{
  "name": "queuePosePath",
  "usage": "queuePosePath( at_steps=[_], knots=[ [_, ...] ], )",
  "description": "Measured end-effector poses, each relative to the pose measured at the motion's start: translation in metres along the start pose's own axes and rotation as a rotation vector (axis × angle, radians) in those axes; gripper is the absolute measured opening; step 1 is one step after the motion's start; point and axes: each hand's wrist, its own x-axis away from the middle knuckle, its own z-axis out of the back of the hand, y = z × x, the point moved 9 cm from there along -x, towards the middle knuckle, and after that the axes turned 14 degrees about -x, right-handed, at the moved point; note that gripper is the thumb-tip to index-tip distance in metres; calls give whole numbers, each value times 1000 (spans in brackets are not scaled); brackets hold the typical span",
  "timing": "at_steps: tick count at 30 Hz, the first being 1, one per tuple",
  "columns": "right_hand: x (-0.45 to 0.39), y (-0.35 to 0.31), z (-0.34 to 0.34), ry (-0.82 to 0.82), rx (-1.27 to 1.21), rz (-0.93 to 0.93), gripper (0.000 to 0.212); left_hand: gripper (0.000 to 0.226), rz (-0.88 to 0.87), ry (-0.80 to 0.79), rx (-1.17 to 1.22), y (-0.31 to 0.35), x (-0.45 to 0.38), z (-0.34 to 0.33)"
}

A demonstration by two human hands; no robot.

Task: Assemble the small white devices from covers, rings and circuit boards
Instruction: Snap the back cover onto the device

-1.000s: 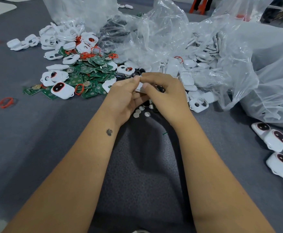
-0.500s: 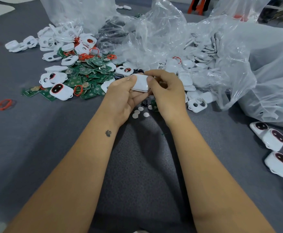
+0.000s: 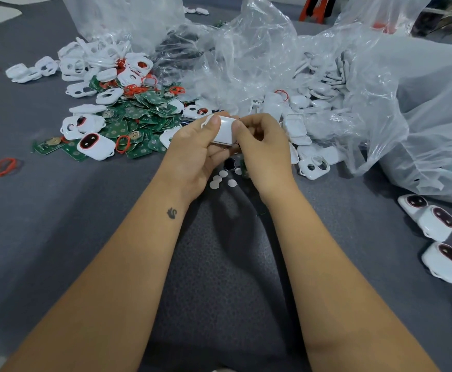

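— Held where? 
— Between both hands, above the grey cloth [image 3: 58,237], just in front of the parts heap. White device [image 3: 225,130] pinched from two sides: left hand [image 3: 198,149] with thumb curled over its left edge, right hand [image 3: 262,146] with thumb pressed on its right edge, fingers of both folded round behind.

— Looks like what? 
— Small, smooth, rounded-rectangular white shell, plain back turned up toward the camera, slightly tilted. Thin white loop sticking out at its upper left corner, beside the left thumb. Front face hidden.

— Nearby parts? 
— Green circuit boards [image 3: 139,114] heaped to the left, mixed with white covers [image 3: 79,65] with two openings and red rings [image 3: 122,143]. One closed device [image 3: 96,146] with a dark red-rimmed window lying on the boards' near edge. Lone red ring [image 3: 4,166] well apart on the far left.

— And to the right? 
— Clear plastic bags [image 3: 246,63] with more white shells inside and spilling out. Finished devices [image 3: 437,224] in a row at the right edge, dark windows up. Small white discs [image 3: 216,181] on the cloth under the hands
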Motion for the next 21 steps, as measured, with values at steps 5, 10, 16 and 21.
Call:
queuePosePath(
  at_steps=[5,10,16,21],
  knots=[
    [0,8,-12,-122,-178,-112,27,24,-94,-86,-7,9,1,-6],
    [1,9,-15,-153,-340,-158,36,27,-148,-171,-7,14,3,-15],
    [1,6,-11,-117,-391,-125,21,26,-150,-145,2,14,4,-16],
    [1,6,-6,-97,-407,-129,20,30,-171,-160,-73,16,4,-15]
  ],
)
